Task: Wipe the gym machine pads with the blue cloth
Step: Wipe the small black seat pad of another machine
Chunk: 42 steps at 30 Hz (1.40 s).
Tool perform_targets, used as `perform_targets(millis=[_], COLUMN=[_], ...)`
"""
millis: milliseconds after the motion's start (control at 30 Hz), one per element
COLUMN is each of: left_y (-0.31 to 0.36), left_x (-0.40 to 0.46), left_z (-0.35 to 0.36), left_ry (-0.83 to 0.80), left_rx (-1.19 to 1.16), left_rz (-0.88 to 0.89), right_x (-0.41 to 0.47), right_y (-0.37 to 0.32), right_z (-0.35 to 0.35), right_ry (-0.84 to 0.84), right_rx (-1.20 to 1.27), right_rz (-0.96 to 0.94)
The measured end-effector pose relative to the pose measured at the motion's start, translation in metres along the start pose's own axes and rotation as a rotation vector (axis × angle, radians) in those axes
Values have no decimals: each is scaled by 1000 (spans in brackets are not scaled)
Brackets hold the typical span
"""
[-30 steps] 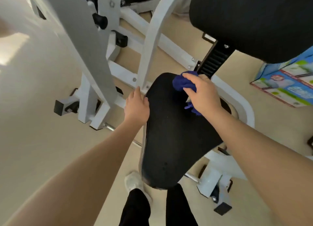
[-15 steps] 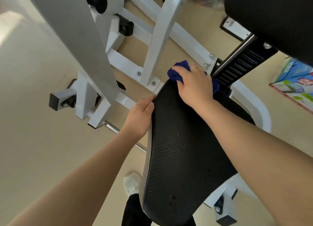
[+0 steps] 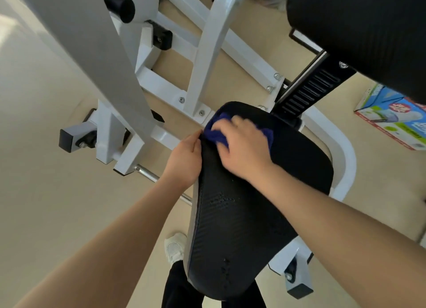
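A black seat pad (image 3: 242, 227) of a white gym machine fills the middle of the head view. My right hand (image 3: 244, 148) presses the blue cloth (image 3: 215, 134) onto the pad's far left corner; the cloth bunches out under my fingers and also shows at the hand's right side. My left hand (image 3: 184, 160) grips the pad's left edge just below the cloth, fingers curled around the rim. A second black pad, the back pad (image 3: 364, 30), hangs at the upper right, joined by a black ribbed bracket (image 3: 309, 93).
White frame tubes (image 3: 207, 54) and a grey beam (image 3: 92, 54) cross the upper left above a beige floor. A colourful cardboard box (image 3: 396, 118) lies on the floor at right. My white shoe (image 3: 175, 247) and dark trousers show below the seat.
My right hand slid the cloth from the pad's far edge down and left onto its top corner. My left hand stayed on the pad's left edge. The camera moved closer.
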<state>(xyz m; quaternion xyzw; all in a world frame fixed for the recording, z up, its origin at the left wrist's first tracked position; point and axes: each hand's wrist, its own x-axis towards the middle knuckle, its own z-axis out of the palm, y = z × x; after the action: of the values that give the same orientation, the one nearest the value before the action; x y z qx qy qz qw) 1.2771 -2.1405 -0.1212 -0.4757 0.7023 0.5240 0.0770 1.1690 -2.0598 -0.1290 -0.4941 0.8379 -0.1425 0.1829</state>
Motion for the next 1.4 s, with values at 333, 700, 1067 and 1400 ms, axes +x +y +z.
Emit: perform_targets(millis=[333, 700, 1067, 1400], left_y=[9, 13, -7, -3], left_x=[-3, -8, -18, -29], left_z=[12, 13, 11, 20], left_ry=[97, 132, 168, 64], left_rx=[309, 228, -424, -376], left_rz=[-10, -91, -180, -214], right_x=[32, -8, -20, -46], right_y=[74, 62, -8, 6], right_z=[-11, -8, 3, -6], right_ry=[68, 72, -24, -21], right_rx=[-140, 34, 84, 130], right_rz=[267, 188, -232, -126])
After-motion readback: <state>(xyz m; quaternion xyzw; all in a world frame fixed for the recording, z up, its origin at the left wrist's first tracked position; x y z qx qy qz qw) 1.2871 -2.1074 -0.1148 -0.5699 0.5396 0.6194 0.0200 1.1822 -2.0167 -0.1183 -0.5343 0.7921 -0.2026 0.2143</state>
